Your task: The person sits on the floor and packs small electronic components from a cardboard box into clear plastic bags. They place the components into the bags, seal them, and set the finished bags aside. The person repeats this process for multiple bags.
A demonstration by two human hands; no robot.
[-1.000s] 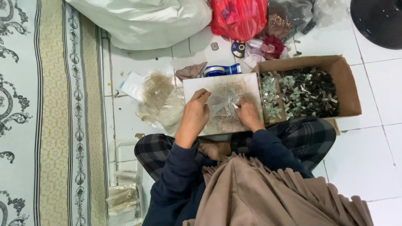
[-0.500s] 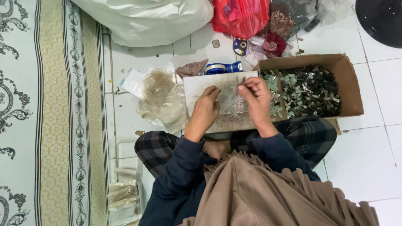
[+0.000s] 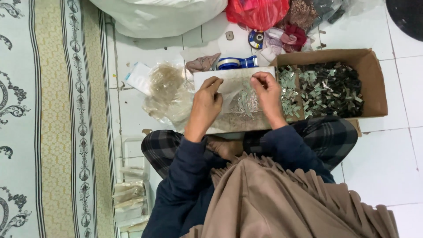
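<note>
clear plastic bag (image 3: 240,94) pinched at its top corners between left hand (image 3: 206,102) and right hand (image 3: 267,92), held over a pale board (image 3: 233,125) on the lap (cardboard box (image 3: 372,79) touches the board's right edge; bare floor tiles (image 3: 387,163) further right)

White tiled floor (image 3: 387,167) with thin grout lines, pretty evenly lit, no hard shadows. Along the left side runs a pale patterned rug (image 3: 39,119) with a beige band and dark scrollwork borders. Up top a big white sack (image 3: 163,15) sits on the tiles, next to a red plastic bag (image 3: 257,12).
</note>
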